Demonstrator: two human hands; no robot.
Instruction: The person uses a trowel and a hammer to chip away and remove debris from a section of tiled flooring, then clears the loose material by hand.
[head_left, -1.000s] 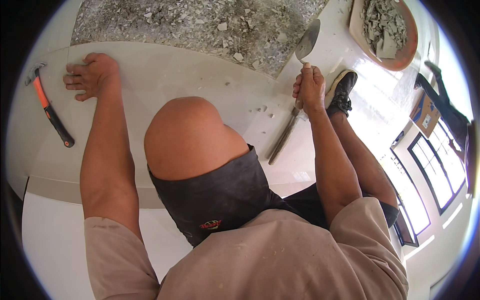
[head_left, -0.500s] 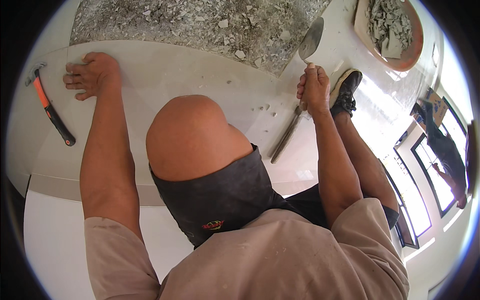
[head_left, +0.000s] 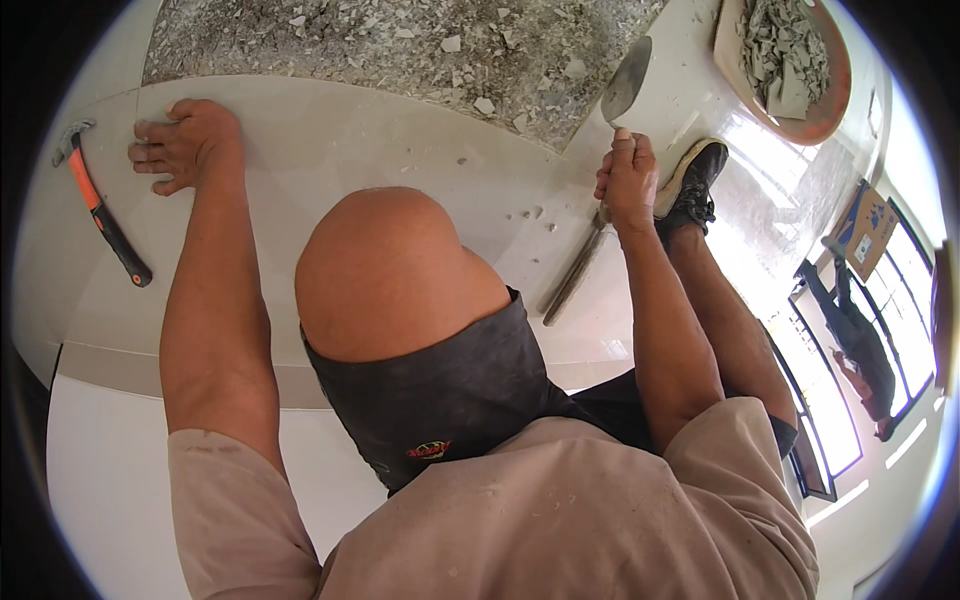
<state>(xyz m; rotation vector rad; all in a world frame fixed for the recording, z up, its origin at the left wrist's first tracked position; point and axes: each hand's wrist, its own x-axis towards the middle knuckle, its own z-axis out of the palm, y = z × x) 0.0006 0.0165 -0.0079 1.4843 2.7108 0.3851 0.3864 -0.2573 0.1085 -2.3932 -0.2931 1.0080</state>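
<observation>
My left hand (head_left: 185, 148) rests on the pale floor tile with its fingers spread and holds nothing. Left of it lies a hammer (head_left: 95, 205) with a metal head and an orange and black handle. My right hand (head_left: 630, 182) is wrapped round the handle of a trowel, whose metal blade (head_left: 627, 80) points away from me at the edge of the broken-up patch. Under and beside that hand, a long metal bar like a chisel (head_left: 574, 278) lies on the tile; its far end is hidden by the hand.
Beyond my hands is a rough grey patch (head_left: 370, 45) strewn with chips. A reddish basin (head_left: 838, 110) of broken pieces stands at far right, near my shoe (head_left: 695, 180). Small crumbs (head_left: 535, 212) dot the tile. Another person (head_left: 860, 330) walks near windows at right, by a cardboard box (head_left: 872, 235).
Both hands keep nearly the same place, the right still gripping the trowel. The other person at the far right has moved, with the cardboard box now showing more fully.
</observation>
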